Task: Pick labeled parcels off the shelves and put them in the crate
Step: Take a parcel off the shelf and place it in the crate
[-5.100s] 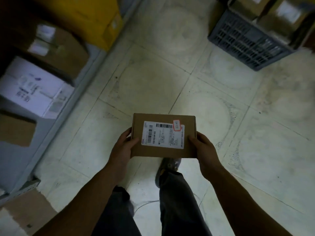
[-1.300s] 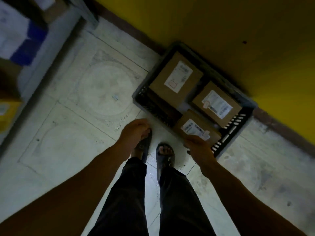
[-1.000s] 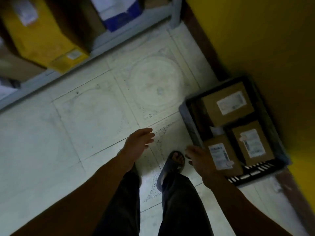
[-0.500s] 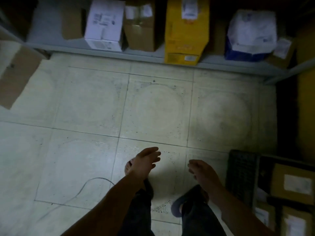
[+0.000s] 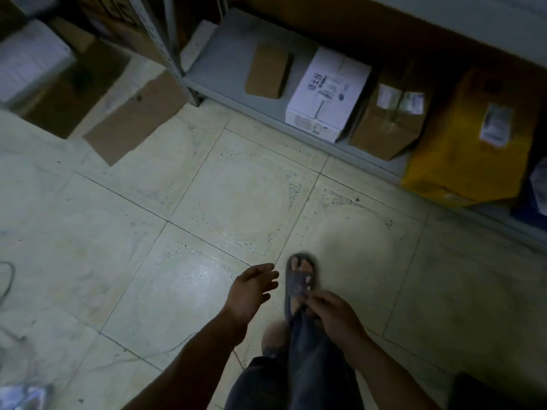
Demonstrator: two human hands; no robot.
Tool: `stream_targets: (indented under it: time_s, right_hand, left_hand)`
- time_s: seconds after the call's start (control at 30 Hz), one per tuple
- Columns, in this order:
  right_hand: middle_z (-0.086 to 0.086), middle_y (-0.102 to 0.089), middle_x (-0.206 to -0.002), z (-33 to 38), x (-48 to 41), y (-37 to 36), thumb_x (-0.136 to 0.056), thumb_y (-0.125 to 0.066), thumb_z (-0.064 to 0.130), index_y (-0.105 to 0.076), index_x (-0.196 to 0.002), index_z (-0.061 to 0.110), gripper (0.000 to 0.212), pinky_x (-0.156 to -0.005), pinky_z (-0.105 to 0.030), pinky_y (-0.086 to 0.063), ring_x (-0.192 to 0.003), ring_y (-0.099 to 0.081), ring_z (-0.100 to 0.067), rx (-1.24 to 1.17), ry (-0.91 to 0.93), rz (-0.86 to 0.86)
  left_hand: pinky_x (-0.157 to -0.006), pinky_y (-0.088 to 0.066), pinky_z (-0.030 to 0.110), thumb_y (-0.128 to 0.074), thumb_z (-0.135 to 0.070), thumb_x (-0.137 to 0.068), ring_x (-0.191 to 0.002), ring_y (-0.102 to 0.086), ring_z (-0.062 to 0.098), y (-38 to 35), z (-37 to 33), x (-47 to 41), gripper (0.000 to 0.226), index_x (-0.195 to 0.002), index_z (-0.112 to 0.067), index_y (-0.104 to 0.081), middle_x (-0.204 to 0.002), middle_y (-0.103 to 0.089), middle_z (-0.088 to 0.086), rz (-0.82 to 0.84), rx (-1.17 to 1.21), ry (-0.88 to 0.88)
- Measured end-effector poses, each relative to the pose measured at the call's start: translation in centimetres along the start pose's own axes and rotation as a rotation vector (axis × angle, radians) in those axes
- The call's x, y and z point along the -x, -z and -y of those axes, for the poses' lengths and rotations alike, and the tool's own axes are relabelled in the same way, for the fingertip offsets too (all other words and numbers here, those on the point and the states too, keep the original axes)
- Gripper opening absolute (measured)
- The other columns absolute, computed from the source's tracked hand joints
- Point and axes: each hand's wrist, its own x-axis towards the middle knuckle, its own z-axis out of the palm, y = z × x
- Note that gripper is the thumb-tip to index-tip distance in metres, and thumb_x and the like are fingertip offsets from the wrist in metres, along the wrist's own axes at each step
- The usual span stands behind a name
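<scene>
While both my hands hung empty over the tiled floor [image 5: 207,208], every parcel worth taking lay ahead of me and up to the right, along the bottom shelf [image 5: 228,57]. Going left to right: my left hand [image 5: 251,287] was open, fingers loosely spread, pointing forward toward that shelf, nothing in it. My right hand [image 5: 334,315] sat a touch lower and closer to me, over my trouser leg, fingers half curled and also holding nothing. On the shelf, the small plain brown box [image 5: 268,72] came first, lying flat, long axis running away from me, no label showing on its top. Next came the white printed box [image 5: 327,96], then the brown labeled parcel [image 5: 390,113] just beside it, then the yellow labeled parcel [image 5: 473,137] further right. Both labeled ones stood well apart from my hands, off to the right, so my right hand looked nearer to them. As for the crate, I couldn't make it out for certain.
</scene>
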Motion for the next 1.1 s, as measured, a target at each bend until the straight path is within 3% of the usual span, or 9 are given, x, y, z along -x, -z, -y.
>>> stream_targets:
  time_s: [0.1,0.2,0.27,0.43,0.57,0.73,0.93,1.1]
  right_hand:
    - [-0.003,-0.071,-0.099,2.5,-2.8,-0.5,-0.092,-0.060,0.028,-0.067,-0.081,0.031,0.014,-0.094,-0.050,-0.051,-0.097,-0.067,-0.025,-0.006,-0.014,0.013]
    - [-0.001,-0.071,-0.102,7.1,-6.1,-0.9,-0.095,-0.057,0.026,-0.066,-0.090,0.028,0.010,-0.095,-0.044,-0.052,-0.096,-0.067,-0.019,-0.063,-0.063,0.029]
    - [-0.001,-0.070,-0.102,10.5,-9.2,-0.6,-0.096,-0.057,0.025,-0.066,-0.095,0.025,0.009,-0.094,-0.041,-0.052,-0.096,-0.066,-0.018,-0.082,-0.087,0.030]
    - [-0.004,-0.071,-0.101,17.8,-14.0,1.0,-0.096,-0.056,0.027,-0.065,-0.086,0.027,0.013,-0.095,-0.048,-0.052,-0.097,-0.066,-0.024,-0.022,-0.095,0.001]
    - [-0.001,-0.069,-0.107,24.5,-17.9,0.9,-0.096,-0.057,0.028,-0.062,-0.088,0.033,0.010,-0.094,-0.046,-0.053,-0.100,-0.065,-0.021,-0.002,-0.067,-0.008]
    - [0.000,-0.069,-0.111,31.4,-21.0,-0.3,-0.092,-0.059,0.030,-0.065,-0.089,0.035,0.008,-0.097,-0.049,-0.051,-0.105,-0.063,-0.023,-0.026,-0.038,-0.029]
    - [-0.003,-0.068,-0.110,37.0,-23.9,-2.6,-0.097,-0.054,0.029,-0.062,-0.096,0.032,0.009,-0.098,-0.050,-0.049,-0.105,-0.063,-0.023,-0.091,-0.032,-0.111]
    - [-0.015,-0.067,-0.111,38.9,-26.2,-6.5,-0.096,-0.054,0.028,-0.064,-0.085,0.021,0.017,-0.098,-0.059,-0.046,-0.107,-0.061,-0.038,-0.174,-0.087,-0.240]
  left_hand:
    - [-0.083,-0.049,0.027,-0.055,-0.011,-0.094,-0.095,-0.064,0.017,1.5,-2.4,-1.7,0.018,-0.110,-0.014,-0.063,-0.103,-0.069,0.003,-0.010,0.006,0.017]
    - [-0.080,-0.048,0.025,-0.054,-0.009,-0.095,-0.093,-0.065,0.016,2.9,-6.1,-5.3,0.020,-0.112,-0.013,-0.063,-0.102,-0.070,0.004,-0.027,0.002,0.021]
    - [-0.079,-0.048,0.025,-0.054,-0.008,-0.095,-0.094,-0.066,0.016,3.7,-8.9,-8.3,0.022,-0.115,-0.012,-0.062,-0.104,-0.071,0.005,-0.049,0.004,0.037]
    - [-0.084,-0.048,0.027,-0.053,-0.007,-0.096,-0.100,-0.065,0.022,5.7,-14.8,-12.7,0.026,-0.120,-0.008,-0.061,-0.112,-0.069,0.010,-0.085,0.004,0.119]
    - [-0.085,-0.048,0.028,-0.053,-0.005,-0.095,-0.091,-0.064,0.018,7.4,-20.7,-16.9,0.025,-0.118,-0.008,-0.062,-0.110,-0.068,0.011,-0.116,0.007,0.119]
    - [-0.079,-0.046,0.024,-0.050,-0.008,-0.097,-0.097,-0.062,0.019,10.0,-26.7,-21.3,0.028,-0.124,-0.006,-0.058,-0.114,-0.066,0.010,-0.025,-0.050,0.097]
    - [-0.070,-0.047,0.017,-0.046,-0.004,-0.099,-0.089,-0.062,0.013,13.8,-32.7,-27.4,0.031,-0.129,-0.004,-0.054,-0.118,-0.064,0.012,0.095,-0.228,0.129]
    - [-0.085,-0.049,0.030,-0.054,-0.003,-0.096,-0.088,-0.064,0.023,17.7,-37.3,-33.3,0.026,-0.120,0.000,-0.061,-0.105,-0.067,0.014,0.056,-0.265,0.156]
